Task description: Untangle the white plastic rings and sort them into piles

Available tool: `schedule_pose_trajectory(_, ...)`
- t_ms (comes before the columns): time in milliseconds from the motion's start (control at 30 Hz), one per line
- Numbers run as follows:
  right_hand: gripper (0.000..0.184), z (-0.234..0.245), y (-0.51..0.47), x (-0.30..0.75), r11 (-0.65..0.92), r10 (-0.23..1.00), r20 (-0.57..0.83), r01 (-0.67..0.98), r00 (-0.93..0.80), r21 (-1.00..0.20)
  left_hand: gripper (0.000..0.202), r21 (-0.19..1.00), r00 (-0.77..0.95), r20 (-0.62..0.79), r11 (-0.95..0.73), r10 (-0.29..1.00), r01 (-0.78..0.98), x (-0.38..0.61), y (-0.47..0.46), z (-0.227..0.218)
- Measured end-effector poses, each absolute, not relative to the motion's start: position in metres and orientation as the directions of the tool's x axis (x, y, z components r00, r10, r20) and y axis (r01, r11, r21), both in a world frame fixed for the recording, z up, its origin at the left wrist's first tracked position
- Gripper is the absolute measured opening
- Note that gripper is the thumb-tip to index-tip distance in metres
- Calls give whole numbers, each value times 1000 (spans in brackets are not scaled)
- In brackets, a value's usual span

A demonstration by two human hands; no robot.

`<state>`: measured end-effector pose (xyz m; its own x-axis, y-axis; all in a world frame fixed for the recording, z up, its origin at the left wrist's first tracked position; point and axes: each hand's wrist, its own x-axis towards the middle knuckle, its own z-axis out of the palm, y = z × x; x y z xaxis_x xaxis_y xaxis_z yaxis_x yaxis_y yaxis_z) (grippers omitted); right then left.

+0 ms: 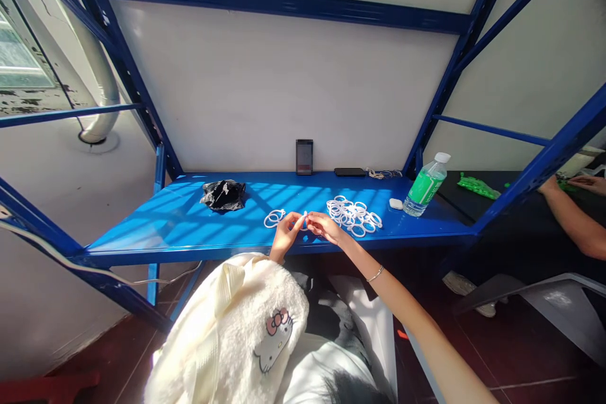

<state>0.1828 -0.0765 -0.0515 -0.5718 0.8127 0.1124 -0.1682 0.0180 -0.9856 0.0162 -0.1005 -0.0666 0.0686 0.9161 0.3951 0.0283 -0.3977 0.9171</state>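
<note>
My left hand (286, 233) and my right hand (324, 226) meet over the front of the blue shelf (189, 227). Both pinch a small white ring (305, 220) between their fingertips. A heap of several white rings (354, 214) lies just right of my right hand. A smaller cluster of white rings (274, 218) lies just left of my left hand. A thin bracelet sits on my right wrist. A fluffy cream bag (231, 328) with a cartoon cat face rests on my lap below the hands.
On the shelf stand a crumpled black bag (223, 195), an upright phone (303, 156), a flat black phone (349, 172), a small white case (396, 204) and a green-labelled water bottle (425, 186). Another person's arm (570, 218) works at the right over green pieces (477, 186).
</note>
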Motion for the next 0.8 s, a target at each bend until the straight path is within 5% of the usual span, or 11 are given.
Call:
schedule_pose_trajectory(467,56,-52,-77,181,65,772,111,-96,-625,-993,63,935,279,352,-352,893,-52,20,-105,-59)
schedule_pose_trajectory(800,52,-55,-77,181,80,783,150,-141,-603,-987,69,923,217,382,-357,898,-145,21,-107,-62)
